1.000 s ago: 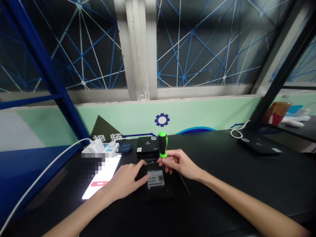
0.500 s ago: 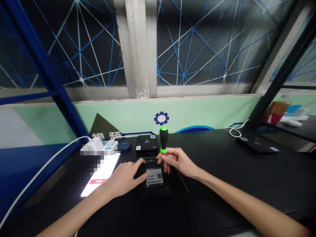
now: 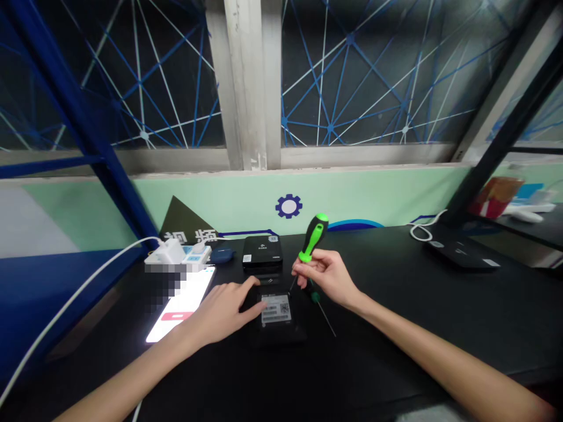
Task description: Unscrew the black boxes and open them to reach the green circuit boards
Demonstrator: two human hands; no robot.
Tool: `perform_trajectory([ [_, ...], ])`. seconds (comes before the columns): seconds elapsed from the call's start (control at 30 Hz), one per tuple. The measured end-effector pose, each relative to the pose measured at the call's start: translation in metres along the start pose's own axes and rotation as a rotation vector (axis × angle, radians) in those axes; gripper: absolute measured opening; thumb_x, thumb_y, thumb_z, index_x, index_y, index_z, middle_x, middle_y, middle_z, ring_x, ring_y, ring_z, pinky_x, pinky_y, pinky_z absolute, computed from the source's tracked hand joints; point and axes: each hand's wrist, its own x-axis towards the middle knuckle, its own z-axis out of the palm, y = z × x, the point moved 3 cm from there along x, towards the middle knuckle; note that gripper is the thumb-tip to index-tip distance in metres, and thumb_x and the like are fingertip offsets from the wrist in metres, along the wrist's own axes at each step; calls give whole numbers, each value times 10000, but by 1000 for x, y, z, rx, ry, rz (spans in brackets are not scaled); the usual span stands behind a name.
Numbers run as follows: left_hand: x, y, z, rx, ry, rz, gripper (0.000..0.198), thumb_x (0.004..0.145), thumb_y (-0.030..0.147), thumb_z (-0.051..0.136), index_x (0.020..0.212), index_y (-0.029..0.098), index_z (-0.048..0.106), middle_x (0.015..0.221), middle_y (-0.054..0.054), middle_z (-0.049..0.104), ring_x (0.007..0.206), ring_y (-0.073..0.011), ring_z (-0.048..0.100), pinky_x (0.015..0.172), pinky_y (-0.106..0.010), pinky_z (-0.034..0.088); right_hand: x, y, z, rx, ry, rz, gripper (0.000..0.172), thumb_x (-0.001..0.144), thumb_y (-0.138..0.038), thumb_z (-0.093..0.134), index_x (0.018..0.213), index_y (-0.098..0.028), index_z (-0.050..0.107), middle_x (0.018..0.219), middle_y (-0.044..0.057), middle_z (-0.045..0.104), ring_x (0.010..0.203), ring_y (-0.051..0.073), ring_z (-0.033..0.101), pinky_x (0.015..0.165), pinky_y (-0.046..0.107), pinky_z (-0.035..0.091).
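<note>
My right hand (image 3: pixel 328 275) pinches a green-and-black screwdriver (image 3: pixel 314 237) by its shaft, just below the handle. The screwdriver tilts with its handle up and to the right, its tip near the label's upper right corner. Below lies a flat black box (image 3: pixel 279 337) with a white printed label (image 3: pixel 276 309). My left hand (image 3: pixel 224 308) rests at the box's left side, thumb and fingers apart, the thumb on the label's edge. Partly hidden under my right hand, a second screwdriver (image 3: pixel 324 313) with a dark green collar lies on the table.
Behind the box sits another black box (image 3: pixel 263 252). To the left are a lit phone (image 3: pixel 185 308), a dark blue case (image 3: pixel 221 256) and a power strip (image 3: pixel 196 256) with a white charger (image 3: pixel 172 251). A flat black device (image 3: pixel 461 256) and white cable (image 3: pixel 421 233) lie at right.
The screwdriver has gone from upright to leaning right, its handle moving right with my right hand. More of the second screwdriver shows. My left hand stays on the box.
</note>
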Motion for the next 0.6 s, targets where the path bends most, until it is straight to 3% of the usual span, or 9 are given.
perform_trajectory([
  [0.13, 0, 1, 0, 4, 6, -1, 504, 968, 628, 338, 1243, 249, 527, 689, 5, 568, 723, -250, 617, 605, -292, 374, -2, -4, -1, -5, 7, -65, 290, 825, -424, 724, 800, -144, 651, 758, 52, 682, 603, 137, 640, 610, 284, 557],
  [0.3, 0, 1, -1, -8, 11, -3, 497, 962, 628, 358, 1256, 261, 520, 651, 20, 551, 699, -246, 610, 592, -285, 370, -4, 1, 1, -92, -94, -46, 238, 859, -371, 699, 781, -149, 668, 795, 52, 677, 680, 146, 636, 685, 295, 534],
  [0.47, -1, 0, 0, -3, 37, 6, 602, 968, 631, 336, 1465, 294, 377, 663, 29, 534, 639, -222, 595, 592, -275, 391, -6, 7, 6, -95, -173, -58, 262, 915, -356, 628, 776, -142, 690, 844, 72, 695, 729, 157, 640, 722, 309, 532],
  [0.6, -2, 2, 0, 25, 17, 31, 591, 992, 611, 291, 1513, 333, 320, 591, 44, 470, 593, -218, 583, 577, -265, 391, -7, 10, 12, -80, -189, -22, 271, 912, -360, 629, 778, -134, 696, 825, 75, 696, 747, 172, 655, 731, 321, 546],
])
